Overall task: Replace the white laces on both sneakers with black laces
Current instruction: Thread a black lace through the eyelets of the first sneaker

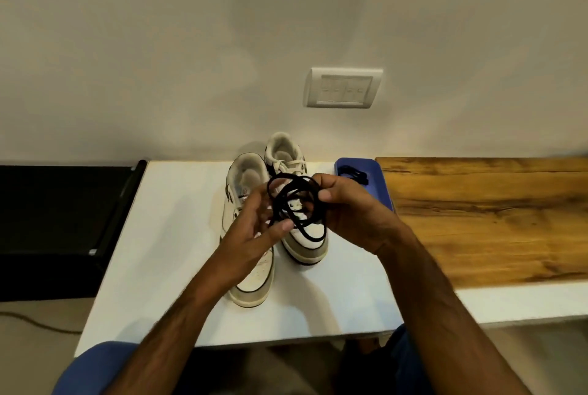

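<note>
Dark cabinet [57, 222] butts the counter [165, 267] at its left edge; bare white surface lies open left of the shoes. Two sneakers: left sneaker [251, 283] nearer the front edge, laces not visible; right sneaker [286, 155] farther back, white lace [291, 164] in its top eyelets. Left hand [254, 232] with fingers loosely spread, thumb touching a coiled black lace [297, 203]; right hand [346, 206] pinches that coil above the shoes. Second black lace [353, 175] sits in a blue tray [378, 178]. Wooden board [483, 219] covers the counter's right side.
</note>
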### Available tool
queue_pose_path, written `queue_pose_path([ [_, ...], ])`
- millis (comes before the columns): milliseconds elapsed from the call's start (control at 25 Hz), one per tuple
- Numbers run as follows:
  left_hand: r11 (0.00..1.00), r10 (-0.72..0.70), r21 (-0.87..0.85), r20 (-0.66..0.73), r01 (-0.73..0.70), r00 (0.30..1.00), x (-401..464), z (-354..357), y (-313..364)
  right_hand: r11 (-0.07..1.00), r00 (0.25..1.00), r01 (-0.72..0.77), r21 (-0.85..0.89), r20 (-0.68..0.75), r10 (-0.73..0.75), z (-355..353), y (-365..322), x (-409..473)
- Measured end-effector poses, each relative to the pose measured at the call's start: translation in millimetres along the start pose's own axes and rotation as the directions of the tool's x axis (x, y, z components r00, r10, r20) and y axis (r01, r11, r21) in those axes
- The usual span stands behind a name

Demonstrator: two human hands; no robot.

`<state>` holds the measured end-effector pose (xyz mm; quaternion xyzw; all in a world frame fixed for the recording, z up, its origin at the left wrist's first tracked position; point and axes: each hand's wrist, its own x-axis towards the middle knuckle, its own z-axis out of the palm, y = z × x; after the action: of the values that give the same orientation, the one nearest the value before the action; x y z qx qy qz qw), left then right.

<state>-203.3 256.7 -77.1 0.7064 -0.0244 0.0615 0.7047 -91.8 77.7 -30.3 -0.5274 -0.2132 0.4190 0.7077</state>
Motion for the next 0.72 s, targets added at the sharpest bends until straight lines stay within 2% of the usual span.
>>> queue_pose_path([
  [120, 0.994, -0.111, 0.007, -0.105, 0.112, 0.988, -16, -10, -2, 1.0, 0.993, -0.017, -0.01, -0.114, 0.016, 14, 25, 8],
  [240, 0.972, -0.176, 0.116, -0.224, 0.206, 0.959, -26, -33, -15, 0.998, 0.972, -0.053, -0.02, -0.229, 0.047, 7, 47, 9],
  [360, 0.944, -0.176, 0.234, -0.236, 0.232, 0.956, -28, -48, -21, 0.94, 0.953, -0.183, -0.287, -0.287, 0.098, -6, 53, 2],
  [440, 0.913, -0.129, 0.352, -0.226, 0.205, 0.965, -29, -50, -19, 0.782, 0.944, -0.275, -0.559, -0.311, 0.11, -14, 45, -3],
  [480, 0.896, -0.091, 0.409, -0.214, 0.174, 0.973, -28, -51, -19, 0.641, 0.936, -0.315, -0.7, -0.342, 0.086, -19, 42, -5],
  [560, 0.859, -0.01, 0.503, -0.172, 0.097, 0.985, -25, -53, -21, 0.281, 0.901, -0.382, -0.88, -0.423, -0.099, -23, 41, -5],
  [600, 0.849, 0.022, 0.525, -0.141, 0.056, 0.99, -24, -52, -21, 0.174, 0.879, -0.374, -0.911, -0.408, -0.247, -19, 42, -5],
  [640, 0.848, 0.044, 0.53, -0.113, 0.023, 0.993, -23, -49, -20, 0.152, 0.868, -0.314, -0.937, -0.348, -0.353, -10, 45, -4],
  [680, 0.849, 0.064, 0.529, -0.099, -0.002, 0.993, -22, -45, -20, 0.228, 0.888, -0.217, -0.949, -0.289, -0.359, 1, 48, -1],
  [720, 0.85, 0.085, 0.526, -0.103, -0.018, 0.991, -21, -41, -19, 0.393, 0.934, -0.119, -0.912, -0.238, -0.267, 13, 52, 2],
])
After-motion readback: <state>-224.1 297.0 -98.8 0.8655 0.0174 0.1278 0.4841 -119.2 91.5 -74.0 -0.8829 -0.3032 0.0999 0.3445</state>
